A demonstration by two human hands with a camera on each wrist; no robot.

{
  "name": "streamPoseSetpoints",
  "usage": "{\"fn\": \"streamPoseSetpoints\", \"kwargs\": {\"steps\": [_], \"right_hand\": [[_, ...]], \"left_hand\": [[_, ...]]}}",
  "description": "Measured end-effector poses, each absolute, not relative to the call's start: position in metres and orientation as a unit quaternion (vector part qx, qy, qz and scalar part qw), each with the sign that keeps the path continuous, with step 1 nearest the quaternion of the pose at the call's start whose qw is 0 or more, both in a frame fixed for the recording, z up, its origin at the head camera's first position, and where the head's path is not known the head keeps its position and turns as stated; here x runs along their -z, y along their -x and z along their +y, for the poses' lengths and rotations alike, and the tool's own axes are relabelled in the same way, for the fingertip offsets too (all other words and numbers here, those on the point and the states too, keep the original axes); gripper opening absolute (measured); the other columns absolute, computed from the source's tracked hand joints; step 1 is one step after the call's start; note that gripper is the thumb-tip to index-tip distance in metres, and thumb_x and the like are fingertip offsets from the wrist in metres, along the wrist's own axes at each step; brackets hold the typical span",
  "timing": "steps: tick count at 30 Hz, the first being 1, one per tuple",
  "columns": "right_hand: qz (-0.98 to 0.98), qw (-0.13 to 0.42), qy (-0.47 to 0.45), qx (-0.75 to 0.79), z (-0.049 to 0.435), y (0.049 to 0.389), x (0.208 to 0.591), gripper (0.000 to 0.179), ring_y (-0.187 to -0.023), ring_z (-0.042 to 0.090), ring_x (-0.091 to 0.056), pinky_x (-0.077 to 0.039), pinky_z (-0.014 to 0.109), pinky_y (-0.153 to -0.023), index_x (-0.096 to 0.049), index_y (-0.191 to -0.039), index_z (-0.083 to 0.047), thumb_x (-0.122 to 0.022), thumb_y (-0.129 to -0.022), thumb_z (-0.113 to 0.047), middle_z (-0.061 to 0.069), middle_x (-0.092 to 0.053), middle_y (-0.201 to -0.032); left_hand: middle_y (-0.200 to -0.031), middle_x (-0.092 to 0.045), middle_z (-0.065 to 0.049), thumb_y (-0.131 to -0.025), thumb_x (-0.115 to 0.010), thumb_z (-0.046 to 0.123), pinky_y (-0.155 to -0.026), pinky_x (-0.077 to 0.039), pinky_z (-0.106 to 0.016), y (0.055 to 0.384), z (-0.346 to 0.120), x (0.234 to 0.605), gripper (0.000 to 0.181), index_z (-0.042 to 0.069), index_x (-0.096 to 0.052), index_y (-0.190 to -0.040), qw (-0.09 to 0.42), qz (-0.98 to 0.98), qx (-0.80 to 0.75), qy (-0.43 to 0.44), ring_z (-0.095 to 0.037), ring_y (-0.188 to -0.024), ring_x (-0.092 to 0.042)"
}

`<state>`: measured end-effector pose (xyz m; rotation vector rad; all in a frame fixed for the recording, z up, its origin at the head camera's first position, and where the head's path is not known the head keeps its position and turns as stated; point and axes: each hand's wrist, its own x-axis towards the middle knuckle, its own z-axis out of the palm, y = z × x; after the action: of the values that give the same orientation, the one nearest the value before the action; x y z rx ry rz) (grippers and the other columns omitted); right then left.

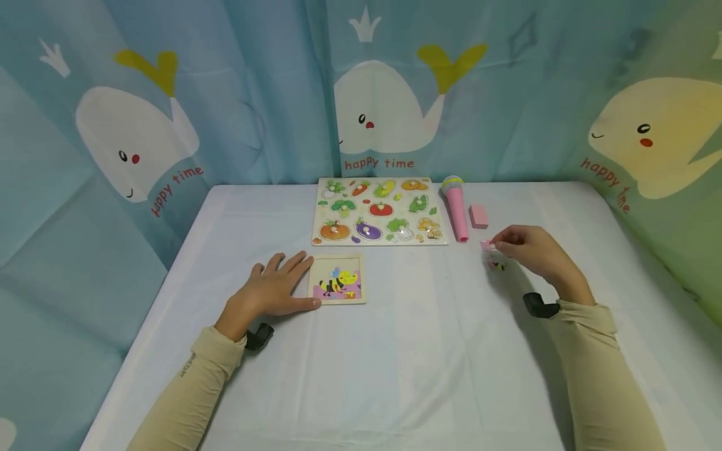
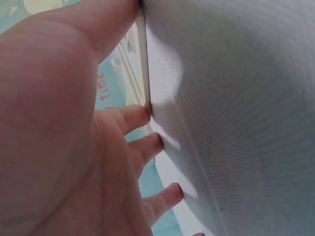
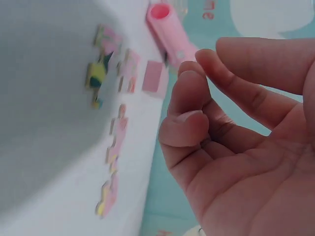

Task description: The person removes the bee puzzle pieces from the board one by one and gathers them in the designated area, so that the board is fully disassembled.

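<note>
A small square wooden jigsaw puzzle [image 1: 337,302] lies on the table, showing part of a bee picture in its pale frame. My left hand [image 1: 276,290] rests at its left side, fingers spread, with the thumb at the lower left corner and the index fingertip near the upper left one. Farther right, my right hand [image 1: 527,249] hovers over several loose puzzle pieces [image 1: 497,265]. Its fingers are loosely bent, and nothing shows between them in the right wrist view. Pink, yellow and black puzzle pieces [image 3: 98,73] lie scattered on the cloth there.
At the back stands a vegetable peg puzzle board [image 1: 380,238], flat on the white tablecloth [image 1: 395,363]. A pink toy microphone [image 1: 457,210] and a pink block [image 1: 478,217] lie to its right. A whale-print curtain [image 1: 282,94] hangs behind the table.
</note>
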<state>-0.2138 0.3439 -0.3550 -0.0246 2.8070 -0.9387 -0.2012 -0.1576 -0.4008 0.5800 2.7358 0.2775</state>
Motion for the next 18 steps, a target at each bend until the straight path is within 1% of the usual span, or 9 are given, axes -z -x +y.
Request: {"fn": "streamPoseSetpoints", "kwargs": {"steps": [3,6,9,13,18], "right_hand": [[0.944,0.084,0.027,0.319,0.334,0.212,0.353,0.033,-0.099,0.030,-0.057,-0.048,0.041,-0.082,-0.066,-0.127,0.006,-0.058,-0.111,-0.022,0.019,-0.069,-0.111],[0.942,0.079,0.052,0.322,0.323,0.213,0.354,0.030,-0.091,0.029,-0.059,-0.049,0.037,-0.075,-0.067,-0.123,0.005,-0.060,-0.110,-0.020,0.018,-0.069,-0.105],[0.940,0.074,0.083,0.323,0.308,0.215,0.356,0.024,-0.088,0.027,-0.059,-0.050,0.033,-0.070,-0.069,-0.119,0.005,-0.063,-0.108,-0.015,0.015,-0.069,-0.101],[0.936,0.060,0.126,0.323,0.287,0.218,0.359,0.017,-0.089,0.024,-0.058,-0.049,0.033,-0.074,-0.071,-0.114,0.004,-0.067,-0.105,-0.009,0.009,-0.069,-0.097],[0.926,0.064,0.159,0.335,0.262,0.220,0.362,0.013,-0.087,0.023,-0.058,-0.048,0.033,-0.075,-0.072,-0.111,0.003,-0.069,-0.103,-0.007,0.006,-0.067,-0.092]], "left_hand": [[-0.177,-0.019,-0.014,-0.098,-0.066,0.065,-0.117,-0.020,-0.075,0.201,-0.157,0.400,0.100,0.012,-0.025,-0.172,0.167,0.960,-0.093,-0.202,-0.049,-0.158,-0.016],[-0.177,-0.019,-0.014,-0.098,-0.066,0.065,-0.117,-0.020,-0.075,0.201,-0.156,0.400,0.100,0.012,-0.026,-0.172,0.167,0.960,-0.092,-0.203,-0.049,-0.158,-0.016],[-0.177,-0.019,-0.014,-0.098,-0.066,0.065,-0.117,-0.020,-0.075,0.201,-0.157,0.400,0.099,0.012,-0.026,-0.172,0.167,0.960,-0.094,-0.203,-0.049,-0.158,-0.016],[-0.177,-0.019,-0.014,-0.098,-0.066,0.065,-0.117,-0.020,-0.075,0.201,-0.158,0.400,0.099,0.012,-0.026,-0.172,0.167,0.960,-0.096,-0.204,-0.049,-0.158,-0.016],[-0.177,-0.019,-0.014,-0.098,-0.066,0.065,-0.117,-0.019,-0.075,0.200,-0.157,0.399,0.099,0.012,-0.026,-0.172,0.167,0.960,-0.097,-0.204,-0.049,-0.158,-0.016]]}}
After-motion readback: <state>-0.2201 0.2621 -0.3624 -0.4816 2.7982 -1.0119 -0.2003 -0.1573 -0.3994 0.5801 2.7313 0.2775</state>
